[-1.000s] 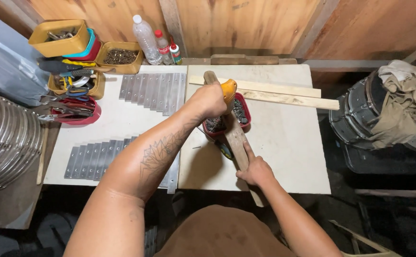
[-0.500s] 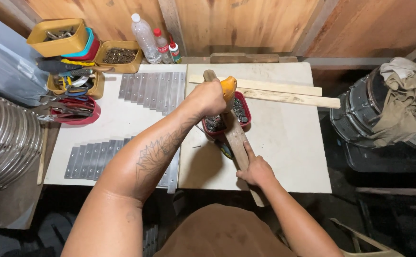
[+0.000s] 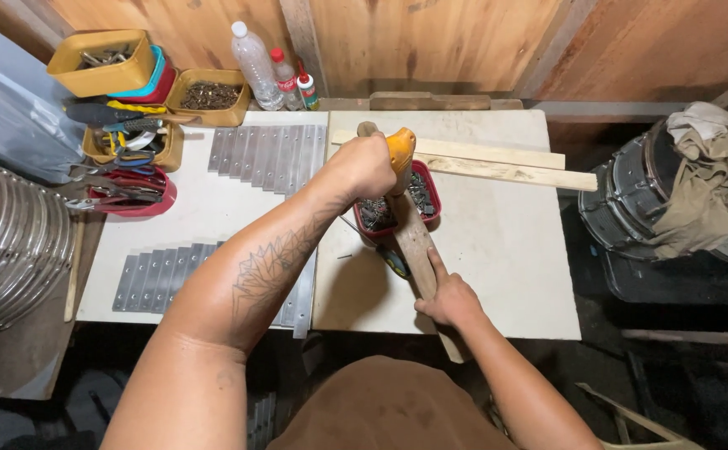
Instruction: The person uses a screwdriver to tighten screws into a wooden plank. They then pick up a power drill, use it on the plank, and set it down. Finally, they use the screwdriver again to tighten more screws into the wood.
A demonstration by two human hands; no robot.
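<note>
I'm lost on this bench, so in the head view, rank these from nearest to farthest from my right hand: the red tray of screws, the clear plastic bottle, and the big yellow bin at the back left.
From the right hand:
1. Red tray of screws, just ahead of it, mid-table.
2. Clear plastic bottle, back edge, left of centre.
3. Big yellow bin, far back-left corner.
</note>
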